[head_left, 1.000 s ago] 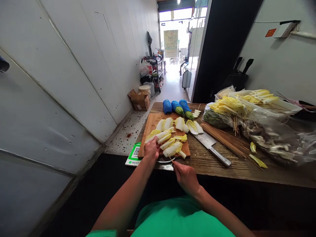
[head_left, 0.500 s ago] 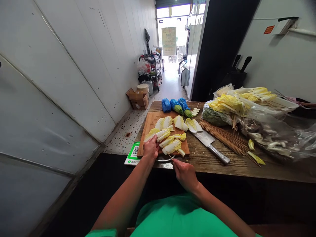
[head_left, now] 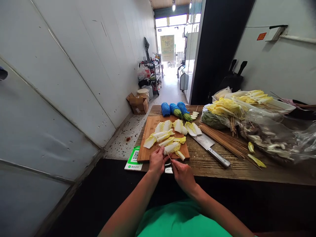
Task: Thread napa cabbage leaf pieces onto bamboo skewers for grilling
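My right hand (head_left: 184,173) pinches a thin wooden skewer (head_left: 169,157), whose upper end meets a pale napa cabbage leaf (head_left: 172,148). Close by on the left, my left hand (head_left: 157,160) has its thumb and fingers closed on the near end of that leaf; its lower fingers are partly hidden. Further cabbage pieces (head_left: 160,135) lie on the wooden cutting board (head_left: 148,126), some stacked at its left and back. A cleaver (head_left: 204,142) rests right of the board, with cabbage leaves (head_left: 193,129) over its blade tip.
A bundle of skewers (head_left: 219,140) lies right of the cleaver. Skewered cabbage (head_left: 224,108) and a clear bag of mushrooms (head_left: 274,141) are piled at the right. Net-wrapped squashes (head_left: 174,109) stand behind the board. A green QR card (head_left: 134,158) sits at the front left.
My left hand has left the left-hand cabbage stack and moved right and nearer, to the leaf at the skewer. My right hand stays almost in place with the skewer. The view tilted up slightly.
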A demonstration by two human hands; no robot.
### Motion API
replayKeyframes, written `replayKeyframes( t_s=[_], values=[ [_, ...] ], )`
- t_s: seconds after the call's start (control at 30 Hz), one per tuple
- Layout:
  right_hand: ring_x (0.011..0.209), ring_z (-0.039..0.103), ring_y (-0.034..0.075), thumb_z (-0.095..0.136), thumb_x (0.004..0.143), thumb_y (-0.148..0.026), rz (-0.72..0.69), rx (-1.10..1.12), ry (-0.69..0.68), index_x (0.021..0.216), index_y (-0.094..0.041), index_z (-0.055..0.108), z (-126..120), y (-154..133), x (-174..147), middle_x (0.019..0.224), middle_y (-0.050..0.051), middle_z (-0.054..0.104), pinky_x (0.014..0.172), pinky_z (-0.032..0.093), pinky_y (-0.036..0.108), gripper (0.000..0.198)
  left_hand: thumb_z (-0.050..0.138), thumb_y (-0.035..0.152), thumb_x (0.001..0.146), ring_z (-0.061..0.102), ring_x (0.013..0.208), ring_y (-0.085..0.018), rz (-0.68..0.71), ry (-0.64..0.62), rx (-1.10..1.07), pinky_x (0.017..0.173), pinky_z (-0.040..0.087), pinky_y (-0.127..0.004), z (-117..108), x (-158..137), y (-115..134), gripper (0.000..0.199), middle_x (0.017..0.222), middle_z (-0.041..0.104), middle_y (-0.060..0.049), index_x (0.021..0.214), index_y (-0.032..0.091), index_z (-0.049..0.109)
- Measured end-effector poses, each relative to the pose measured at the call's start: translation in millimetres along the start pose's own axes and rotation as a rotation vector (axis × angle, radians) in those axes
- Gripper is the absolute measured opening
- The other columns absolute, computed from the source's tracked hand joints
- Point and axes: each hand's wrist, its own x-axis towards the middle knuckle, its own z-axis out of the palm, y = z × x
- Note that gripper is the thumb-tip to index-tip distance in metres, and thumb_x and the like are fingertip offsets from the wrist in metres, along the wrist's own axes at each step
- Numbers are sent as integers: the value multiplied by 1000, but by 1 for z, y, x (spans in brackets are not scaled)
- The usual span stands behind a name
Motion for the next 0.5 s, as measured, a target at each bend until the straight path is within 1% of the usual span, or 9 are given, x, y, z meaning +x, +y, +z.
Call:
replayKeyframes(
  t_s=[0.17,0.27,0.37,0.5],
  values=[
    [76,69,17,37,91,-18,-7,-24,-1,100,-14,67,3,2,-5,91,11,71,71,53,24,31,56,10,79,67,78,-19,52,34,-51,74,55,-34,5,6,-2,8,78,69,-9,78,11,64],
    [74,69,17,37,91,-19,1,-41,-15,97,-15,68,2,0,-5,88,10,72,69,53,23,32,57,11,78,67,77,-18,77,65,-93,74,54,-32,8,7,-4,8,79,69,-6,80,13,65],
    [74,69,17,37,91,-18,3,-37,-24,99,-16,67,0,-2,-4,89,10,72,70,53,24,32,56,11,79,67,78,-18,117,58,-138,76,53,-31,10,9,-4,11,79,69,-6,82,14,65],
    [77,69,18,37,91,-19,22,3,-13,99,-15,68,-2,-2,-2,92,10,71,74,53,26,32,56,16,81,67,78,-20,74,32,-120,75,54,-34,10,8,0,10,74,69,-8,84,12,64]
  ],
)
